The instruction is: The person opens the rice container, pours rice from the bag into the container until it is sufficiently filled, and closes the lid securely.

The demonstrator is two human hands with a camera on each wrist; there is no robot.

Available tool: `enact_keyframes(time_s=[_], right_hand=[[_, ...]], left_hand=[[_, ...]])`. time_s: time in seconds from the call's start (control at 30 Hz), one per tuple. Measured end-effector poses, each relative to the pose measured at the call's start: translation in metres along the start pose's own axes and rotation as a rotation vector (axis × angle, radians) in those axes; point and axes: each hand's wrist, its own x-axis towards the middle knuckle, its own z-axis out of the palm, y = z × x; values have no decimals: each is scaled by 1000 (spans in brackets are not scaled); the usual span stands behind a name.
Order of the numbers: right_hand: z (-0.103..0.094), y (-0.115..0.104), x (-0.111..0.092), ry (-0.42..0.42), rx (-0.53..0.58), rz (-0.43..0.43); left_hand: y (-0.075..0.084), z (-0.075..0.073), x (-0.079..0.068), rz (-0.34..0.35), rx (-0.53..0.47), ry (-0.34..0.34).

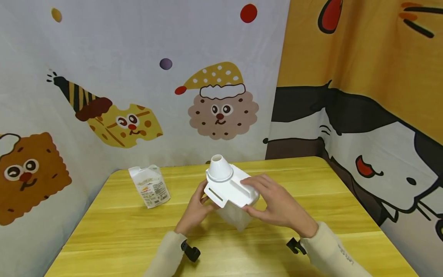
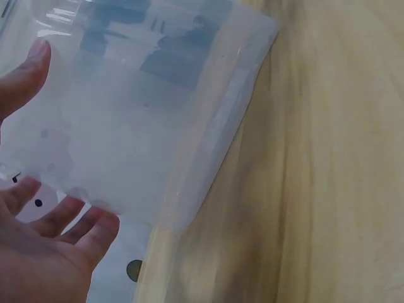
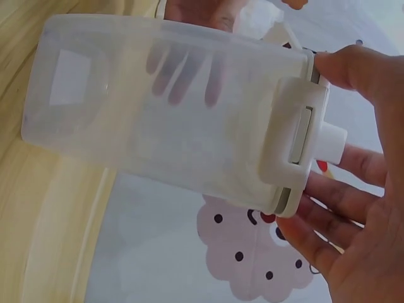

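Observation:
A translucent plastic storage container [image 1: 238, 218] is held over the table, its white lid [image 1: 237, 188] facing up. On the lid stands a white cone-shaped spout [image 1: 220, 170]. My left hand [image 1: 194, 212] holds the container's body from the left; in the left wrist view the thumb and fingertips [image 2: 104, 228] lie along its sides. My right hand [image 1: 278, 202] grips the lid, thumb on the near edge and fingers across the top. Through the clear wall [image 3: 126, 126] in the right wrist view, the left fingers show behind. No contents can be made out inside.
A white printed pouch [image 1: 152, 188] stands at the back left of the wood-grain table [image 1: 114, 234]. Cartoon-printed curtains [image 1: 166, 34] hang close behind the table and along its sides. Dark wrist mounts [image 1: 191, 252] sit on both sleeves.

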Motion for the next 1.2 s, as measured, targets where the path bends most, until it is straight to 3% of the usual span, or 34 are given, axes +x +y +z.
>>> enact_keyframes(time_s=[0.4, 0.73, 0.97, 1.2], right_hand=[[9, -16, 2, 48, -109, 33], [9, -22, 6, 50, -150, 23], [4, -19, 6, 6, -114, -3], [0, -17, 5, -50, -121, -75]], left_hand=[[-9, -8, 16, 18, -67, -74], [-2, -11, 13, 23, -81, -122], [4, -3, 3, 32, -74, -96], [5, 8, -2, 99, -42, -48]])
